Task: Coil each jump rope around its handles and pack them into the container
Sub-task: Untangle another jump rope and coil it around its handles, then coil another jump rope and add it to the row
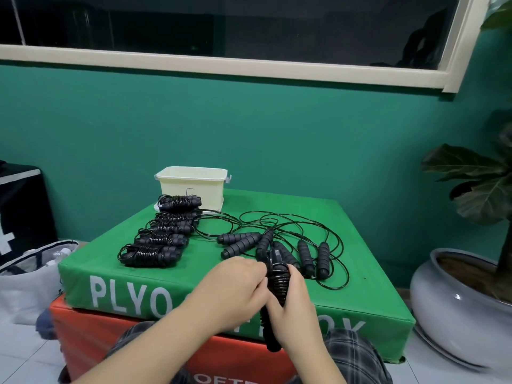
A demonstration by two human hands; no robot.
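My right hand (294,309) grips a pair of black jump rope handles (278,281) held upright, with cord wound round their upper half. My left hand (238,286) pinches the cord against the handles at their left side. Several coiled black rope bundles (155,246) lie in a row on the left of the green box top. Loose ropes with foam handles (307,253) and tangled cord lie at the centre and right. A cream plastic container (194,184) stands open at the back of the box; its inside is hidden from here.
The green plyo box (368,289) sits on an orange one (83,336). A potted plant in a grey ceramic pot (454,309) stands at the right. A grey bag (27,273) and a black case are at the left. My plaid-clad knees are below.
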